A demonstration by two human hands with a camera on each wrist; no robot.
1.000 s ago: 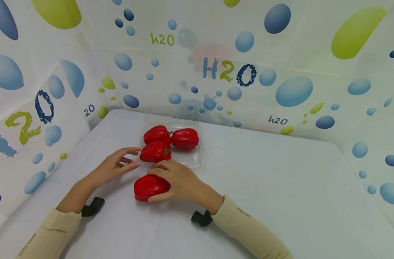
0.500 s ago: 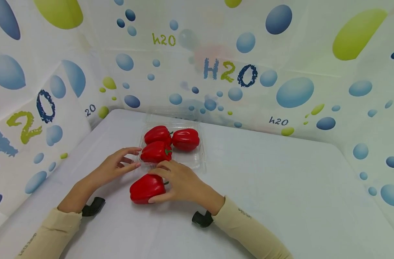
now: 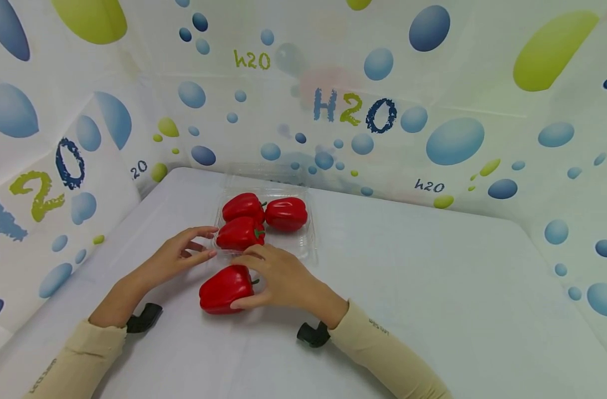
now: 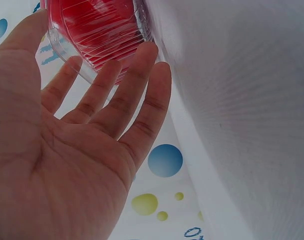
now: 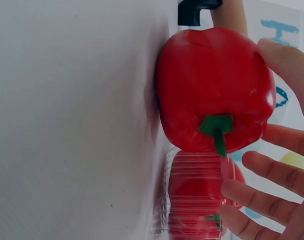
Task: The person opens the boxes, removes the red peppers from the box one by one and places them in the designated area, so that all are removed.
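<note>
A red bell pepper (image 3: 224, 291) with a green stem lies on the white table in front of a clear plastic clamshell container (image 3: 296, 244). My right hand (image 3: 283, 280) spreads its thumb and fingers loosely about the pepper's stem end, and its thumb tip (image 5: 271, 50) lies at the pepper's side; I cannot tell whether it touches. Inside the container sit a back left pepper (image 3: 242, 207), a right pepper (image 3: 286, 214) and a front left pepper (image 3: 240, 234), all red. My left hand (image 3: 171, 257) holds nothing, its fingertips (image 4: 147, 52) at the container's left side.
The container's clear lid (image 3: 263, 174) stands open toward the back wall. Patterned sheeting (image 3: 353, 55) with blue and green spots encloses the table (image 3: 423, 288) at the back and sides. A black wrist mount shows under each forearm.
The loose pepper has shifted slightly left and turned, so its stem now shows. My right fingers have loosened from it and drawn a little away. My left hand stays in place.
</note>
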